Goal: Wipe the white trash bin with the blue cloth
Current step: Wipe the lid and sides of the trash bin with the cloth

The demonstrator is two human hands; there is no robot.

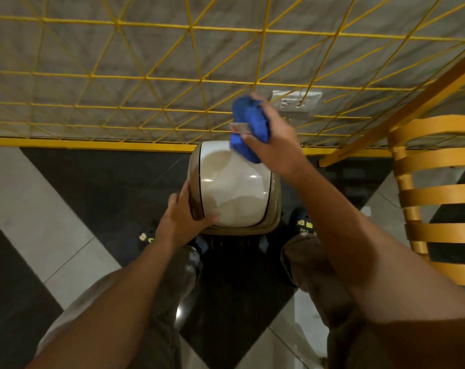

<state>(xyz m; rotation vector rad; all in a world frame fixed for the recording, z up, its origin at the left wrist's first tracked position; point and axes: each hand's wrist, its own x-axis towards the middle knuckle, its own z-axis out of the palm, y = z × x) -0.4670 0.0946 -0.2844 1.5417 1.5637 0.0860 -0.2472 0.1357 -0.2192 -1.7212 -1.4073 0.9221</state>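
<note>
A person stands over the white trash bin (234, 187), which sits on the tiled floor (53, 209) between their shoes (304, 222), close against a yellow wire grid (146, 75). The left hand (188, 211) grips the bin's near-left rim, fingers wrapped over the edge and thumb lying on the lid, apparently to brace the light container so it does not slide or tip under pressure. The right hand (274, 139) clutches the blue cloth (254, 121), bunched into a wad, at the lid's far right corner; whether the cloth's lower end touches the lid or hangs just above it cannot be told from this angle. Bunching gives a thick pad for firm strokes. The glossy domed lid shows pale patches, so the top surface seems to be the part in hand, with the sides likely to follow. A wall socket (296, 101) sits just behind the raised cloth; a slatted wooden chair (433, 187) stands to the right, near enough to crowd the elbow on a wide sweep.
</note>
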